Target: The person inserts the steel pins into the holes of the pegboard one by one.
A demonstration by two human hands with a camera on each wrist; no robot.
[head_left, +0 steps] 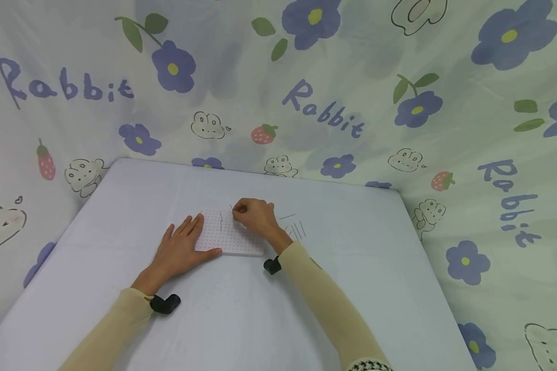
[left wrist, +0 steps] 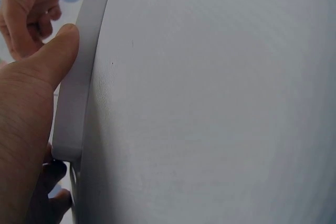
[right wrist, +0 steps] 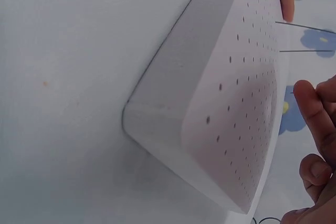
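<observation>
A white pegboard [head_left: 227,241] with rows of small holes lies on the table. My left hand [head_left: 178,250] rests at its left side with fingers spread, the thumb [left wrist: 67,40] along the front edge. Over the board's far right part, my right hand [head_left: 257,216] pinches a thin dark needle-like pin [head_left: 231,207] between thumb and index finger; most of this pin is hidden by the fingers. Two similar thin pins [right wrist: 307,51] stand up from the board near its far left part, between the two hands.
Several loose thin pins [head_left: 297,230] lie on the white tabletop [head_left: 353,288], right of the board and beside my right wrist. A curtain [head_left: 241,82] printed with rabbits and flowers hangs behind the table's far edge. Each wrist wears a small black camera [head_left: 165,304].
</observation>
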